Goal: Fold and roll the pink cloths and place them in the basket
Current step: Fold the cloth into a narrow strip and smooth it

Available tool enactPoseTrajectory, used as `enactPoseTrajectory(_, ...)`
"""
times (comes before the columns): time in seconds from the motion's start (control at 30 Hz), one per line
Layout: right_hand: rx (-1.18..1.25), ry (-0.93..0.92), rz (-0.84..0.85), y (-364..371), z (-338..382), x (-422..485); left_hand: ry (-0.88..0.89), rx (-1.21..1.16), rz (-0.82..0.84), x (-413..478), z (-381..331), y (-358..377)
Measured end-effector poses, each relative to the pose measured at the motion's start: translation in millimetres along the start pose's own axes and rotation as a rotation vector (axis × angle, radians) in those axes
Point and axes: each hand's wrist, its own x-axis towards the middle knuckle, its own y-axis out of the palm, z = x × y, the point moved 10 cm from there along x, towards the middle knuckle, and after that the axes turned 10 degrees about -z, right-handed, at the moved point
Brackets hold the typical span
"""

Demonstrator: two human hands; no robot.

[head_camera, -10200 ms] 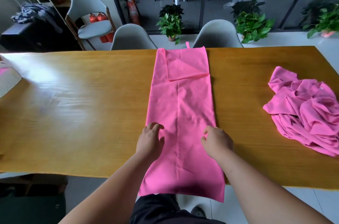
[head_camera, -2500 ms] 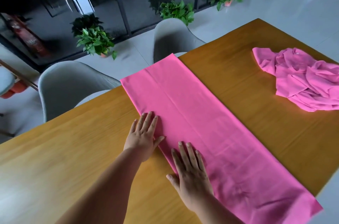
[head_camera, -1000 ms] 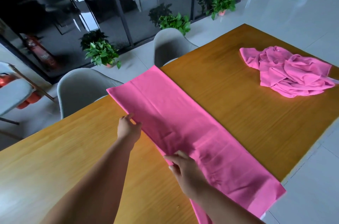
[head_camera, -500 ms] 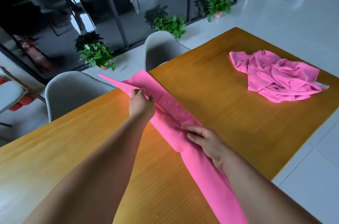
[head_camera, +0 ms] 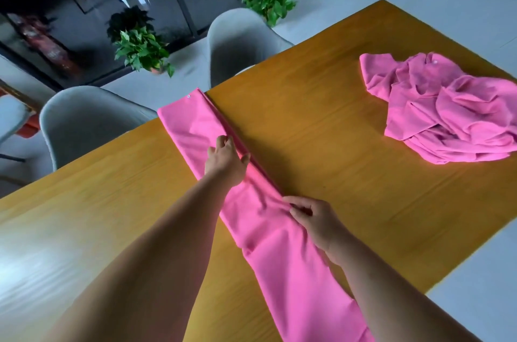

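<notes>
Pinching the pink cloth [head_camera: 279, 257] edge in left hand [head_camera: 226, 164] and right hand [head_camera: 314, 220], I was narrowing its fold; rolling seemed next.

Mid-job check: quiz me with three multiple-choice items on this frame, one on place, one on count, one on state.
1. Where is the crumpled pile?
A) on the table, right of the folded cloth
B) on the table, left of it
C) under the table

2. How many hands touch the folded cloth?
A) none
B) one
C) two

3. What state is the folded cloth in?
A) rolled tight
B) a long narrow strip, unrolled
C) balled up

Answers:
1 A, the pile lies on the tabletop to the strip's right.
2 C, the left hand and right hand both hold its edge.
3 B, it stretches across the table with no roll started.
</notes>
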Motion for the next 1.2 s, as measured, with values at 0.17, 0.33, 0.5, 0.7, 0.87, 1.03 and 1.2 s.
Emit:
enactPoseTrajectory(0.17, -0.117, -0.072, -0.039, -2.7, -5.2, 7.6, 0.039, 0.009, 0.003, -11.9, -1.3, 15.5)
enactPoseTrajectory(0.33, -0.178, -0.142, -0.063, -8.2, -7.4, -3.2, 0.041, -0.150, -0.116, -63.1, 13.7, 5.8)
enactPoseTrajectory(0.5, -0.246, -0.138, -0.114, -22.5, -18.8, -26.4, 0.017, -0.283, -0.248, -155.8, 32.7, 4.7)
enactPoseTrajectory(0.7, -0.375, -0.063, -0.198, -44.0, -49.6, -81.4, -0.187, -0.603, -0.160, -262.8, 49.9, 41.0)
enactPoseTrajectory(0.87, -0.617, -0.023, -0.214, -49.9, -62.7, -139.6, -0.295, -0.684, -0.074, -314.0, 51.3, 60.9)
enactPoseTrajectory(1.03, -0.775, -0.007, -0.278, -61.4, -75.4, -166.8, -0.329, -0.677, 0.036, -358.1, 38.7, 67.5)
enactPoseTrajectory(1.2, -0.783, -0.009, -0.245, -74.9, -80.3, -167.8, -0.344, -0.661, 0.068, -387.1, 31.1, 70.5)
